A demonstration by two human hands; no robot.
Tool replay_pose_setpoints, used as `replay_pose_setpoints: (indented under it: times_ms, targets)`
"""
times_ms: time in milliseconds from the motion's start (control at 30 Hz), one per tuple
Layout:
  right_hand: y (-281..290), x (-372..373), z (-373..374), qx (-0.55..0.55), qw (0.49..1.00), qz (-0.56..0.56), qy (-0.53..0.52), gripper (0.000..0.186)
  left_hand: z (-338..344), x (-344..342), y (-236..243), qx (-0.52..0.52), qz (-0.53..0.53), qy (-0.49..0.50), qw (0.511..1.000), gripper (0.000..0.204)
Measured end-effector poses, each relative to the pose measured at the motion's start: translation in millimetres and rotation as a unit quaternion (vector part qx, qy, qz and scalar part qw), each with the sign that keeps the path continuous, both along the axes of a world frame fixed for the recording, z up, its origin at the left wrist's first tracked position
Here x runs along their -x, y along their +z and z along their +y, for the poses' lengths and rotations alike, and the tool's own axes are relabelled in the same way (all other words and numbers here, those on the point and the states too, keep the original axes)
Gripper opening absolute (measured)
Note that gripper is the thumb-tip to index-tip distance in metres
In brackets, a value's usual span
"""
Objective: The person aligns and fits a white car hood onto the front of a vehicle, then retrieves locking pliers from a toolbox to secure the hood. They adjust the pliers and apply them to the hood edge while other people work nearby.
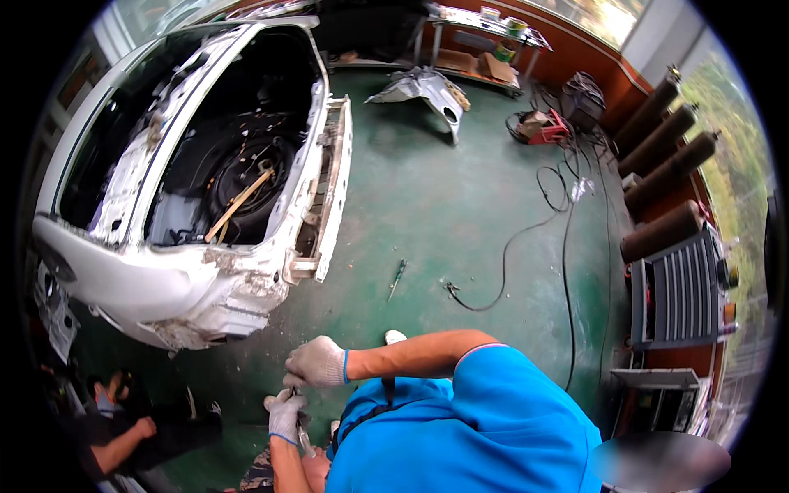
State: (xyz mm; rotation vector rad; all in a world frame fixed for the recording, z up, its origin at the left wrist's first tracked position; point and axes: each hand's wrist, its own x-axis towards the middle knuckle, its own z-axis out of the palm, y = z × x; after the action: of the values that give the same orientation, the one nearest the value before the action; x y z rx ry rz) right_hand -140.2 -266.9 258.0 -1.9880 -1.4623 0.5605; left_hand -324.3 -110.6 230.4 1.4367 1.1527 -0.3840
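Both my hands wear whitish knitted gloves with blue cuffs and are close together at lower centre, in front of my blue shirt. My right hand (319, 361) reaches across from the right, fingers curled just above the left hand; whatever is in them is hidden. My left hand (285, 416) is closed around a silvery metal tool (306, 442), whose lower part shows beside the palm; its exact kind is unclear. Ahead and to the left stands a stripped white car body (164, 283) with a torn, bare lower corner. On the floor ahead lies a thin screwdriver-like tool (398, 279).
A cable with a clamp (452, 289) snakes across the green floor (394, 197). At lower left is a person's arm (123, 444). A bent metal panel (427, 94) lies at the back; gas cylinders (674, 168) and a grey drawer cabinet (682, 292) line the right.
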Motion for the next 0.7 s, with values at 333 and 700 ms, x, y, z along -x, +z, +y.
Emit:
replay_pose_setpoints:
  times_ms: [333,700]
  targets:
    - [29.6,-39.6,-35.0,-0.21,0.949,-0.183,0.15,0.036,-31.5,-42.4,56.9,0.187,-0.041,-0.073,0.979,0.042]
    - [-29.1,27.9,-125.7,-0.044,0.978,-0.034,-0.199,0.042,-72.7,-59.4,-8.6,0.183,0.032,-0.199,0.962,0.015]
